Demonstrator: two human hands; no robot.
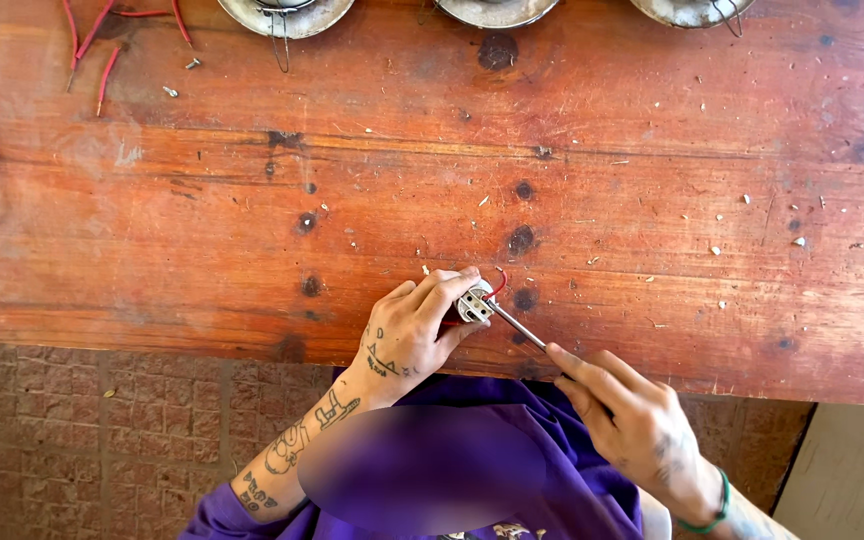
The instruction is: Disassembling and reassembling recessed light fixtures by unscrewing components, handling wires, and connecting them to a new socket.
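The left hand is clamping a small white lamp socket with red wires against the wooden surface, near its front edge. The right hand is gripping a screwdriver, its tip touching the socket. The socket is probably light, rigid and brittle, so it is best pinched by its sides.

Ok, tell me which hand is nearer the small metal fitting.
Left. The left hand holds the small metal fitting in its fingers; the right hand is lower right, reaching it only through a screwdriver.
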